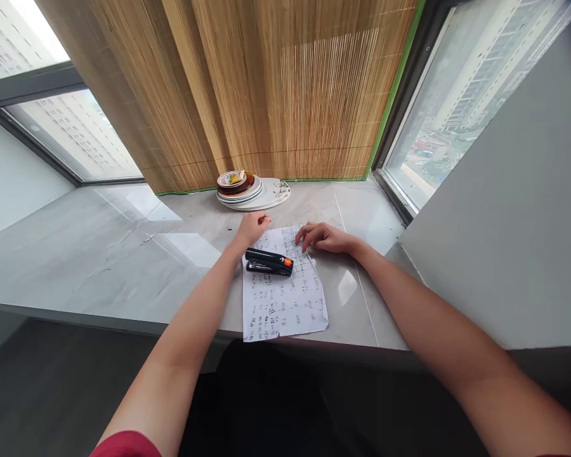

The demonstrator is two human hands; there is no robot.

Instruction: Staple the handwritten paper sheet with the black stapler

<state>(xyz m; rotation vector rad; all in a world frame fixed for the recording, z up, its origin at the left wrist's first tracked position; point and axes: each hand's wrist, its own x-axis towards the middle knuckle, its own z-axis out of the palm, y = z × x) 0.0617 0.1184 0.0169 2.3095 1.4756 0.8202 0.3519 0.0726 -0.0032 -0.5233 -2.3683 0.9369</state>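
A black stapler [269, 262] with an orange patch at one end lies on sheets of white paper [304, 317] covered in handwriting. My left hand [254, 227] rests at the paper's upper left edge, its fingers curled in and no object showing in it. On the paper's upper right part lie the fingertips of my right hand [324, 237], bent and slightly apart, holding nothing. Neither hand touches the stapler.
Stacked plates [240, 193], with a small yellow packet [238, 177] on top, stand by the bamboo blind [285, 95]. The grey tiled counter [124, 254] ends just beyond the paper's near edge. A wall [514, 222] closes the right side.
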